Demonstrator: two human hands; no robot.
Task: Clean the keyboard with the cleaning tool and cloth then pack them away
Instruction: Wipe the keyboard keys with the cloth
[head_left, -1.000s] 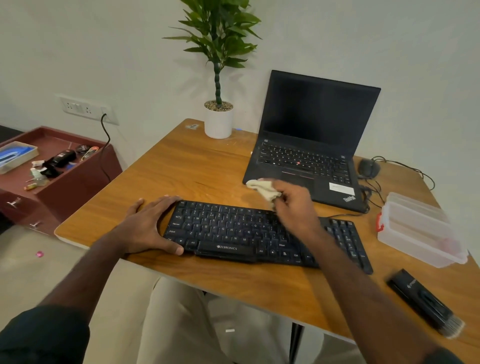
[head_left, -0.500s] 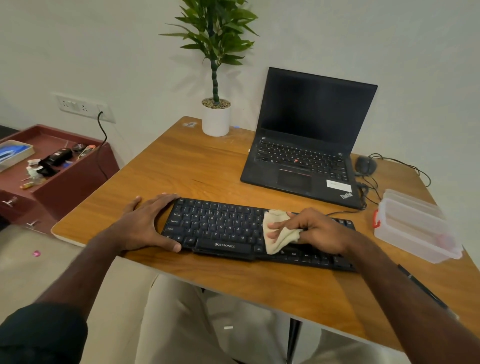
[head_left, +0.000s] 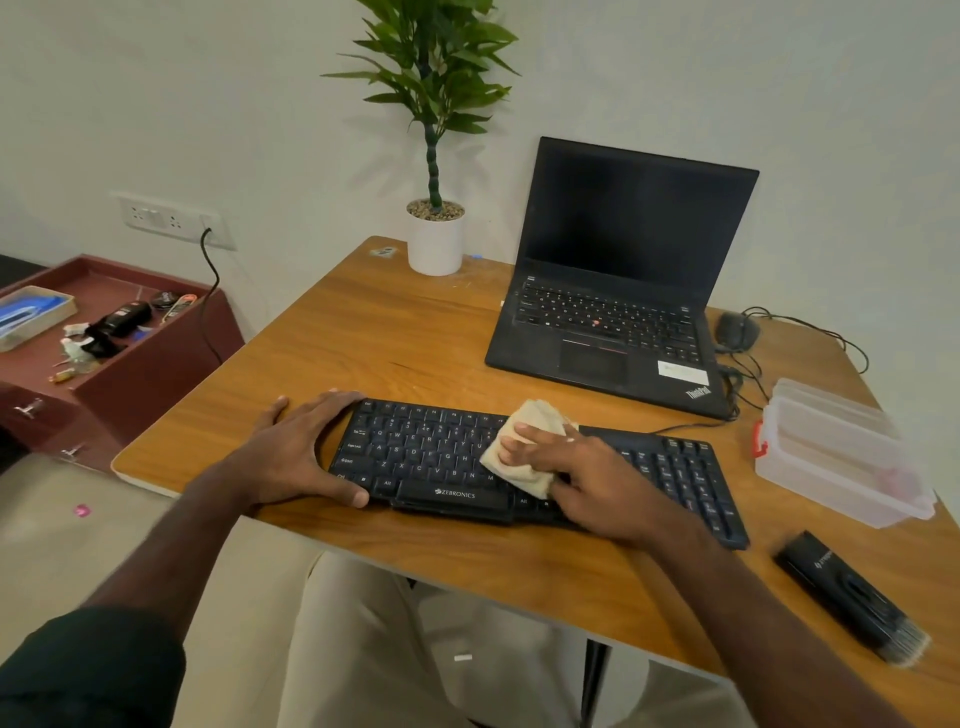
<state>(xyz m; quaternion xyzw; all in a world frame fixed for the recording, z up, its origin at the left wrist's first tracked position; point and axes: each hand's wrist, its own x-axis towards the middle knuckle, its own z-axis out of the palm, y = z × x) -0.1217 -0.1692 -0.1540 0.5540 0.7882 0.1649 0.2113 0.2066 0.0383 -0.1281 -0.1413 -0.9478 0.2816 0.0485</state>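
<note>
A black keyboard (head_left: 426, 452) lies near the front edge of the wooden table (head_left: 415, 332). My left hand (head_left: 301, 452) rests flat against the keyboard's left end, thumb on its front corner. My right hand (head_left: 582, 478) presses a cream cloth (head_left: 524, 452) onto the middle keys, fingers spread over it. A black cleaning tool with brush bristles (head_left: 852, 597) lies on the table at the right front, apart from both hands. A clear plastic box with a red latch (head_left: 831, 452) stands to the right of the keyboard.
An open black laptop (head_left: 623, 280) stands behind the keyboard, with a mouse (head_left: 735, 332) and cables to its right. A white potted plant (head_left: 435, 239) is at the back. A dark red cabinet (head_left: 119, 353) with small items stands left of the table.
My right hand brought the cloth from above the keyboard's back edge down onto the keys, and now wipes a little further left. The left hand stays put.
</note>
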